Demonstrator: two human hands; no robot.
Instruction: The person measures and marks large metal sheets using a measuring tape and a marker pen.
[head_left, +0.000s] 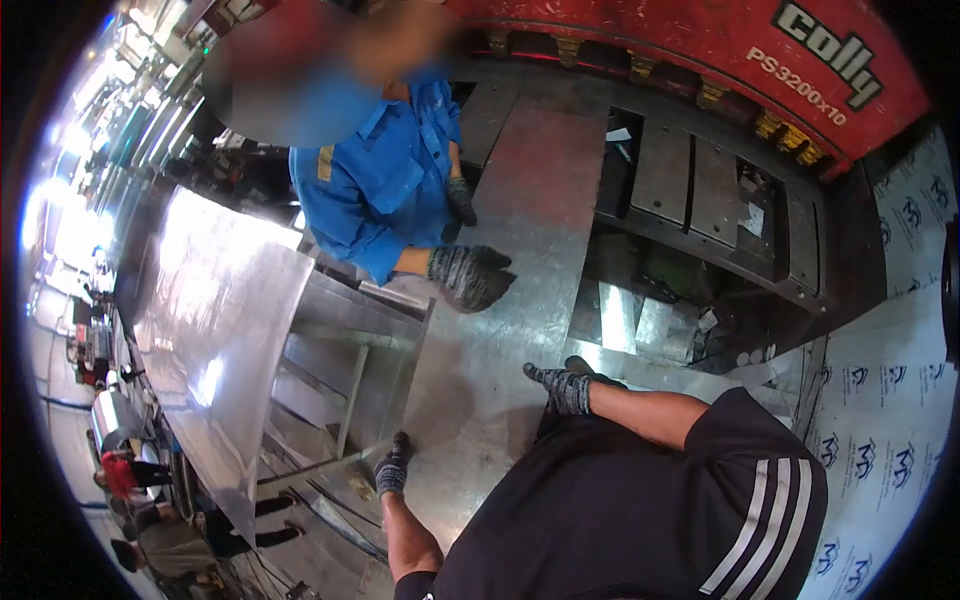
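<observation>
A long, flat metal sheet stretches from my body toward the red machine, its far part tinted reddish. My left hand, in a grey knit glove, holds the sheet's left edge, with the fingers mostly hidden beneath. At the right edge, my gloved right hand grips the same sheet, thumb lying on top. Across from me a co-worker in a blue shirt has a gloved hand over the sheet and another gloved hand by its far left edge.
A red press marked "Colly" stands beyond, with slotted steel bed plates in front. On the left, a large shiny sheet rests by a metal frame. Film-covered panels stand at right. Other people appear at lower left.
</observation>
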